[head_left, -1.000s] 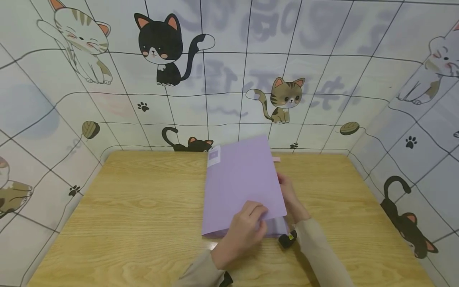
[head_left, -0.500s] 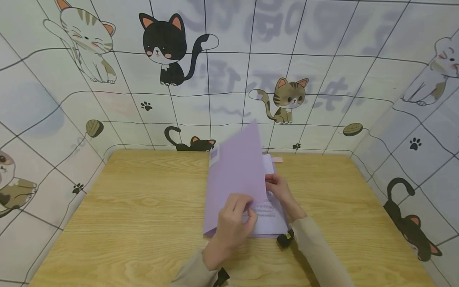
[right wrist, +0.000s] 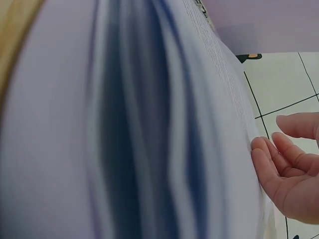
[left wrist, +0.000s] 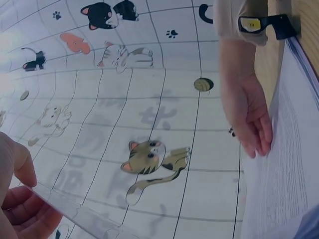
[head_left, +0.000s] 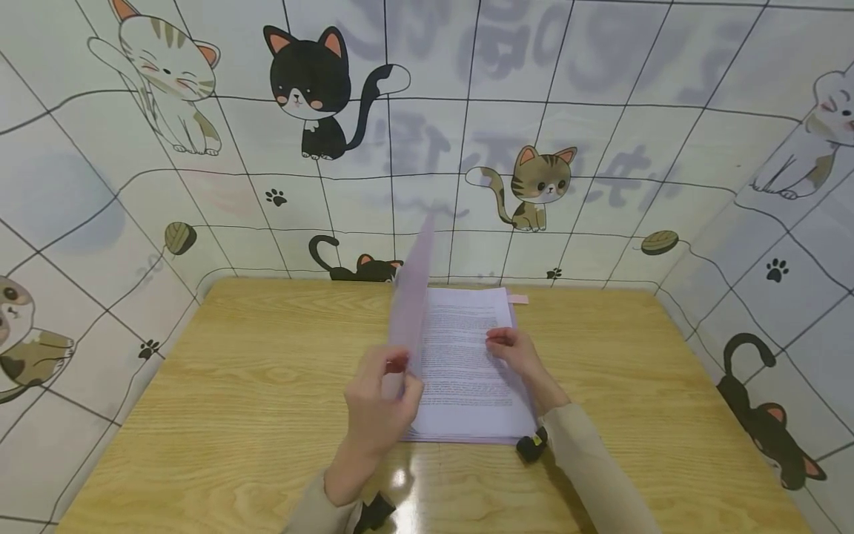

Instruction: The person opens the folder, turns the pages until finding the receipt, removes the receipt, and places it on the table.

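Note:
A light purple folder lies partly open on the wooden table. In the head view its cover (head_left: 412, 297) stands steeply upright, and my left hand (head_left: 380, 404) pinches the cover's free edge between thumb and fingers. The left wrist view shows the same left hand (left wrist: 25, 204) on the thin cover edge (left wrist: 84, 219). Inside the folder is a white printed page (head_left: 460, 371) full of small text. My right hand (head_left: 520, 356) rests at the page's right side. The right wrist view shows loosely bent fingertips (right wrist: 261, 149) touching the page, thumb apart, beside several layered sheets (right wrist: 149, 124).
The wooden table (head_left: 267, 371) spreads around the folder. A small pink tab (head_left: 517, 299) sticks out at the folder's upper right. A white tiled-pattern backdrop (head_left: 427, 133) with cartoon cats borders the table at the back and sides. Black wrist cameras (head_left: 531, 446) sit near both cuffs.
My left hand has lifted the purple cover and swung it leftward, uncovering the printed page. My right hand has moved from the folder's right edge onto the page.

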Tool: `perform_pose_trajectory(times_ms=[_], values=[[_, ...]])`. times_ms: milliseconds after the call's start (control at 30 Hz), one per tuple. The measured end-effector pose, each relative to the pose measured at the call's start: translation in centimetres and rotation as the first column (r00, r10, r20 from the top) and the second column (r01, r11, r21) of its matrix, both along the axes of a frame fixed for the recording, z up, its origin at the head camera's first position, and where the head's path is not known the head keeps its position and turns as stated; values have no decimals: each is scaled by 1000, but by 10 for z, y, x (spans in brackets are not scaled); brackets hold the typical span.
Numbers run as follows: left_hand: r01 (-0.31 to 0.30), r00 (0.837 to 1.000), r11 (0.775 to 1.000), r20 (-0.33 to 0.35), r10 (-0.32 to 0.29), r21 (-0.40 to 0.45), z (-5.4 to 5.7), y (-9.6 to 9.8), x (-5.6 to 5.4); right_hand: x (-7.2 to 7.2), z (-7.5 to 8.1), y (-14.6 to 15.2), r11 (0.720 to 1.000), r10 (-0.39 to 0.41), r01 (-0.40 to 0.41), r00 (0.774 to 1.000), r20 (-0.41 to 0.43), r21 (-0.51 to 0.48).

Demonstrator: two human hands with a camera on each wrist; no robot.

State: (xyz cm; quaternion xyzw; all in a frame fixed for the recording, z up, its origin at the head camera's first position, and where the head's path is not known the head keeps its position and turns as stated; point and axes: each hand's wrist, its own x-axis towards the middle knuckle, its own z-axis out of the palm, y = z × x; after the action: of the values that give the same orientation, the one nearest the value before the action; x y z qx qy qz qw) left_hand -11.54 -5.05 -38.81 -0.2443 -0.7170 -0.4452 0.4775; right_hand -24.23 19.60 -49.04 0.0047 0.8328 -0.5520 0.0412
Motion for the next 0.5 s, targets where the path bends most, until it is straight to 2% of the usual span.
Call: perform_pose_trajectory(times_ms=[167,500], values=[[3,997,998,73,-8,69,4,-25,4,-1,-3,0,1000,3,-3,1000,7,13],[-57,979,979,205,16,196,5,-63,11,-2,-7,0,1000,11,-11,1000,12,11]])
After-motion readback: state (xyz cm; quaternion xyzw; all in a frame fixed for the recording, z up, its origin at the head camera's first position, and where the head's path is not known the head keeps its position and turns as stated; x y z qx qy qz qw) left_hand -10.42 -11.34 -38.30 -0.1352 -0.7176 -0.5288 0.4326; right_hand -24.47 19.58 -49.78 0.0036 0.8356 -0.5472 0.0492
